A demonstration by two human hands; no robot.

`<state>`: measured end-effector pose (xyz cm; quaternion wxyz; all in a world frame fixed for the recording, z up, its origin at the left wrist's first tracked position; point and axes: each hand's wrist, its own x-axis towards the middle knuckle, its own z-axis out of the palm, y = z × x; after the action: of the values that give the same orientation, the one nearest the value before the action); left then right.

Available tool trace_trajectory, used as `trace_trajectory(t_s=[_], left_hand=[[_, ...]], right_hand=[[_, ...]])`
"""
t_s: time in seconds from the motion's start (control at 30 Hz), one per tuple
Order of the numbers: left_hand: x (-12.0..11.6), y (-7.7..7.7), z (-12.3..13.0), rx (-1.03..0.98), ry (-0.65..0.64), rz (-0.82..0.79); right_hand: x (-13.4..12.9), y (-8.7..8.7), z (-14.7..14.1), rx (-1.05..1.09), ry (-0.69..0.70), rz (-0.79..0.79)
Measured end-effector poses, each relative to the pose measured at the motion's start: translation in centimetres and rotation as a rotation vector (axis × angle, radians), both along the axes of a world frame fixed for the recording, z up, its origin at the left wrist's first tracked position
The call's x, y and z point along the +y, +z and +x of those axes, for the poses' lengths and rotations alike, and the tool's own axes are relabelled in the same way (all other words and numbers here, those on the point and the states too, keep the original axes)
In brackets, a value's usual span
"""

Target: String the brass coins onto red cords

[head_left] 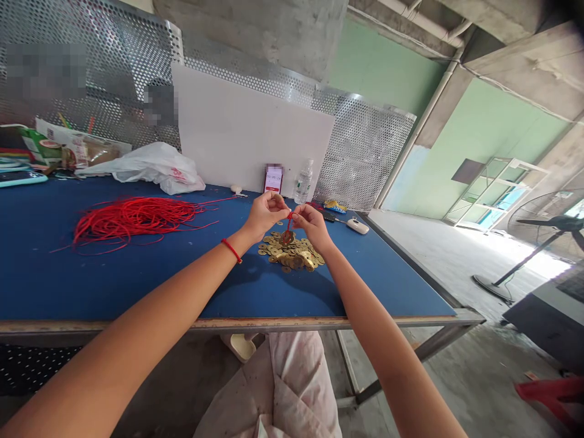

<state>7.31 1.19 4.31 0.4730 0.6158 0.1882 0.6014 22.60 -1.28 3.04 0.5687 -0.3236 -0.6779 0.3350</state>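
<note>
Between my two hands, a short red cord (289,222) is pinched, and a round brass coin (287,238) hangs from it. My left hand (266,214) grips the cord from the left with thumb and finger; a red bracelet circles that wrist. From the right, my right hand (311,224) pinches the same cord, its fingertips close to those of my left hand. Directly below lies a loose pile of brass coins (298,261) on the blue tabletop (182,280). A tangled bundle of red cords (132,220) rests to the left of my hands.
Behind my hands stand a phone (273,177) and a clear bottle (303,181). A white plastic bag (155,165) lies at the back left. To the right are a white fob-like object (358,226) and a blue-yellow wrapper (335,207). A white board leans at the back.
</note>
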Motion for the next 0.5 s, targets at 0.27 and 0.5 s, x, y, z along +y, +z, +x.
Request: trace_trajectory(t_s=[0.27, 0.5], left_hand=[[-0.17, 0.12, -0.04, 0.019, -0.017, -0.085], [-0.2, 0.07, -0.06, 0.059, -0.046, -0.091]], right_hand=[[0.07, -0.08, -0.06, 0.024, 0.03, -0.05], [-0.01, -0.07, -0.22, -0.02, -0.032, -0.016]])
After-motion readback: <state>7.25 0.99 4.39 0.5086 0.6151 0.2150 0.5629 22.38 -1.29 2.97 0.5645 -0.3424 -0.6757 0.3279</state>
